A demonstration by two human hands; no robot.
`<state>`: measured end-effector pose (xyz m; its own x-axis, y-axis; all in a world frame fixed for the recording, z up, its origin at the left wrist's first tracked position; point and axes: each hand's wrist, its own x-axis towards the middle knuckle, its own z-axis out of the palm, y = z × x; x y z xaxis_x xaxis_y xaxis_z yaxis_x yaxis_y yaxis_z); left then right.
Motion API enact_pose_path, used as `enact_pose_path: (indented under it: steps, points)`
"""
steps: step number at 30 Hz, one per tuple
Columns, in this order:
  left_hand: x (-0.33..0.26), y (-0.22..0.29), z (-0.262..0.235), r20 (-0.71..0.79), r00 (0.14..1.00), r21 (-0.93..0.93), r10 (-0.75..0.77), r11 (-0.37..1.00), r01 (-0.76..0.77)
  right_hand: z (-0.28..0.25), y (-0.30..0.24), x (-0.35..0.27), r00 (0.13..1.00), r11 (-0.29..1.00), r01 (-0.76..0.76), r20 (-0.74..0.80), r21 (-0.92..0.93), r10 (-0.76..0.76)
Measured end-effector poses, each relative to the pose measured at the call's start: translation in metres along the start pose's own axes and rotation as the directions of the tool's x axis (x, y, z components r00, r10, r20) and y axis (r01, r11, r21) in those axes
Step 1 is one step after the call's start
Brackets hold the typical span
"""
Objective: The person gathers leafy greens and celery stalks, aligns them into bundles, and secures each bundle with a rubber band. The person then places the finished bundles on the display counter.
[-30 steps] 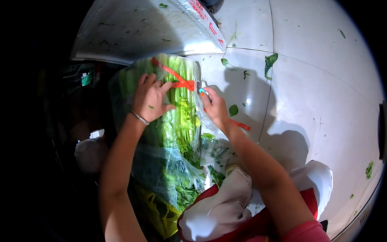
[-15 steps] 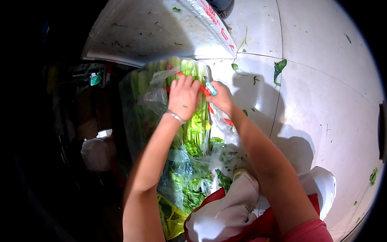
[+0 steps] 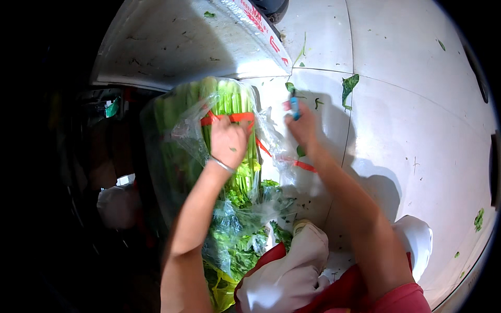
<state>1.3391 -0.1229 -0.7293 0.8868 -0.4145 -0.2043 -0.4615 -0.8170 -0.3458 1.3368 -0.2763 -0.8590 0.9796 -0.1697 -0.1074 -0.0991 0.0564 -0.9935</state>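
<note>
Looks like a vegetable shop or produce-packing room, judging by bulk celery [image 3: 243, 180] in clear plastic [image 3: 189, 130], red-printed white foam box [image 3: 175, 44], and leaf scraps [image 3: 349, 88] littering tiled floor [image 3: 412, 120].

The green celery [image 3: 230, 99] lies in an opened, clear plastic bag [image 3: 194, 128], its leafy end nearer. A red band [image 3: 241, 117] crosses the stalks. The light-blue cutter [image 3: 295, 108] is in the right hand [image 3: 303, 128].
</note>
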Motion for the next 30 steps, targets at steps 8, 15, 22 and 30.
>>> enact_pose_path:
  steps: [8,15,22,30]
  points:
    - [-0.004,0.023,-0.001,0.000,0.971,-0.364,-0.241,0.904,0.224,0.044,-0.011,-0.010,0.688,0.722,-0.582,0.699,0.374,0.193]
    - [-0.033,0.067,-0.006,0.014,0.957,-0.658,-0.290,0.718,0.227,0.031,-0.020,-0.065,0.964,0.922,-0.166,0.253,0.349,0.078]
    - [-0.075,0.114,-0.052,0.099,0.955,-0.734,-0.278,0.628,0.259,-0.027,-0.038,-0.104,0.921,0.877,-0.268,0.372,0.398,0.113]
    - [-0.039,0.012,-0.066,-0.368,0.841,-0.407,-0.396,0.882,0.237,0.020,-0.049,-0.038,0.970,0.980,0.033,0.232,0.197,-0.079]
